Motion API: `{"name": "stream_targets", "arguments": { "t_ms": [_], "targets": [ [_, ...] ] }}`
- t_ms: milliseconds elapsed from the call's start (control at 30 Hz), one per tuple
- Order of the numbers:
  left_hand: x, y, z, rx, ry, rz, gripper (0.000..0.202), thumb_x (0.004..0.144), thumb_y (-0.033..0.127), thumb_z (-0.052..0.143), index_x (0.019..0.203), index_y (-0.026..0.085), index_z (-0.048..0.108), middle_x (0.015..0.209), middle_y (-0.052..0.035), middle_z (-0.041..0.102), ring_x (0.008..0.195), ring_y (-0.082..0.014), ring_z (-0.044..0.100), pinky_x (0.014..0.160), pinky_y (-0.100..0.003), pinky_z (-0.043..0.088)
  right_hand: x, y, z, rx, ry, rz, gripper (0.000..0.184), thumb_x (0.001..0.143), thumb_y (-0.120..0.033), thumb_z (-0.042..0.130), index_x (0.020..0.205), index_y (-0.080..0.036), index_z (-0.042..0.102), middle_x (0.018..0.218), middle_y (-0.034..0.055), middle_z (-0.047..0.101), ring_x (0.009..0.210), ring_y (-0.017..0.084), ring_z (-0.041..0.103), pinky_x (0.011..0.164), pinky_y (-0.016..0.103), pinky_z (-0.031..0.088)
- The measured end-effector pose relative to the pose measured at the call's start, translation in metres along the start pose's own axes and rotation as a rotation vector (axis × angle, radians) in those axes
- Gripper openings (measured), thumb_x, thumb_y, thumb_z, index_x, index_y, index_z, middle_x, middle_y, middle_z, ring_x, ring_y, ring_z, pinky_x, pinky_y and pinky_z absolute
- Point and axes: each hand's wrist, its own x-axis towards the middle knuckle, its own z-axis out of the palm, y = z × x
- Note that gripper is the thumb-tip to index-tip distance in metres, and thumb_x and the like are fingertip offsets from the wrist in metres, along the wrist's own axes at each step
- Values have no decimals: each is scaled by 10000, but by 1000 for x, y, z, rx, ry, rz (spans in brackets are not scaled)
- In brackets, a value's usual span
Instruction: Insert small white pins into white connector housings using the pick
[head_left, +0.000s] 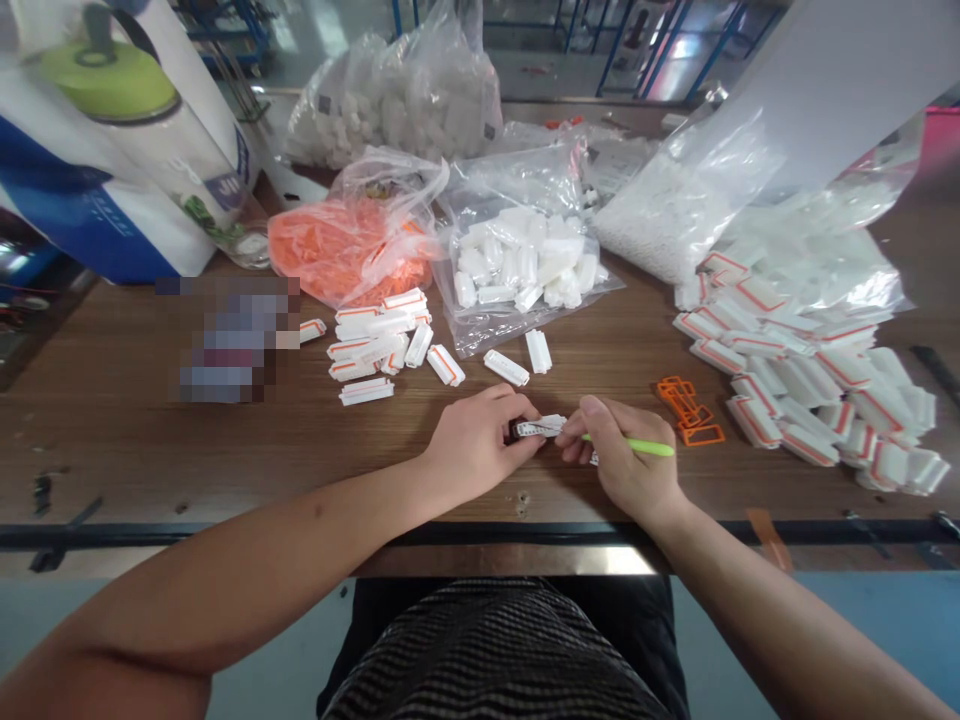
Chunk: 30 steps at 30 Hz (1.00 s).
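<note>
My left hand [476,440] is closed around one end of a small white plastic housing [541,426] near the table's front edge. My right hand [622,460] pinches the housing's other end and also grips a thin green stick [649,448] that points right. A few loose orange rectangular seals [688,410] lie just right of my right hand. Several white housings with orange seals [382,345] are scattered beyond my left hand.
A heap of sealed white housings [810,385] fills the right side. At the back stand an open bag of white parts [525,262], a bag of orange seals [352,250] and further clear bags [405,95]. A blue-white carton [90,200] stands far left on the wooden table [150,450].
</note>
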Motion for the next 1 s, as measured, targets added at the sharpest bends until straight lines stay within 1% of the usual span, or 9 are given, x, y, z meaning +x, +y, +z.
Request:
{"name": "stream_targets", "arguments": {
  "t_ms": [67, 133, 200, 333, 467, 633, 800, 933, 1000],
  "targets": [
    [0, 1, -1, -2, -4, 4, 74, 823, 252, 676, 878, 204, 689, 759, 26, 580, 637, -105, 511, 589, -248, 359, 1, 2, -5, 84, 50, 38, 467, 953, -409, 482, 589, -179, 662, 556, 18, 661, 421, 96, 581, 413, 211, 457],
    [0, 2, -3, -3, -17, 8, 75, 827, 245, 671, 889, 208, 693, 772, 25, 587, 648, -107, 518, 608, -255, 371, 2, 3, -10, 164, 147, 77, 465, 940, -420, 498, 571, -181, 650, 560, 20, 657, 409, 97, 569, 392, 214, 443],
    [0, 2, -4, 2, -26, 8, 75, 826, 236, 670, 891, 207, 694, 776, 25, 589, 652, -107, 521, 616, -260, 374, 3, 5, -13, 175, 190, 104, 462, 926, -415, 519, 548, -179, 638, 542, 18, 641, 390, 92, 552, 372, 208, 423],
    [1, 2, -4, 10, -21, -2, 63, 821, 238, 669, 869, 201, 690, 755, 26, 581, 640, -107, 517, 595, -259, 359, 4, 5, -14, 116, 139, 101, 473, 921, -401, 528, 519, -171, 625, 508, 15, 617, 375, 88, 543, 371, 204, 413],
    [1, 2, -4, -1, -22, 1, 65, 819, 230, 672, 875, 205, 691, 766, 27, 580, 641, -103, 516, 603, -257, 365, 2, 4, -13, 93, 179, 73, 475, 931, -401, 516, 532, -170, 630, 507, 13, 616, 374, 85, 543, 372, 202, 415],
    [1, 4, -5, 1, -18, -6, 64, 816, 233, 679, 867, 197, 694, 740, 30, 563, 630, -101, 505, 592, -256, 354, 1, 2, -12, 40, 146, 50, 480, 943, -401, 498, 542, -170, 629, 508, 12, 620, 385, 85, 553, 379, 197, 423],
    [1, 4, -6, 28, -35, 1, 77, 828, 249, 658, 884, 203, 684, 773, 22, 588, 647, -110, 527, 602, -260, 373, 5, 2, -11, 72, 118, 98, 479, 929, -439, 519, 542, -176, 618, 503, 13, 617, 375, 89, 540, 366, 203, 412],
    [1, 4, -5, 107, -40, 0, 171, 835, 241, 637, 1001, 223, 669, 886, 8, 631, 679, -118, 560, 642, -269, 422, 14, 3, -28, 82, 233, 131, 461, 911, -526, 531, 623, -182, 636, 518, 11, 617, 387, 106, 539, 369, 224, 399],
    [1, 4, -3, 151, -37, 2, 238, 840, 268, 641, 1075, 236, 658, 958, -2, 645, 711, -127, 585, 652, -270, 444, 22, 4, -43, -77, 228, 52, 393, 898, -514, 566, 689, -193, 656, 592, 19, 653, 480, 128, 588, 444, 243, 435]
  ]
}}
